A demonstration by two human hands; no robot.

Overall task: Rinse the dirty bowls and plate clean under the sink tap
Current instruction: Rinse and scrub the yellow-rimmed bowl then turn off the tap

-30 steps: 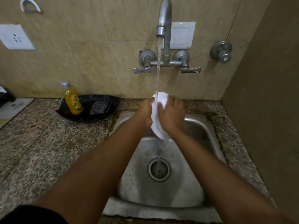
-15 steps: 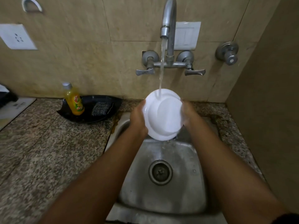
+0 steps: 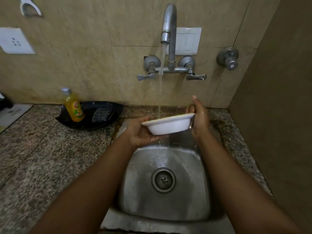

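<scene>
White bowl (image 3: 168, 124) held level under tap (image 3: 169, 27) stream, above sink (image 3: 166, 206) back edge; left hand (image 3: 140, 132) cupping beneath, right hand (image 3: 199, 119) pinching rim; wet rim could slip, overflow could splash counter

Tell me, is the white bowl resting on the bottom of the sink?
No, both hands hold the bowl up under the running tap, well above the sink floor.
</scene>
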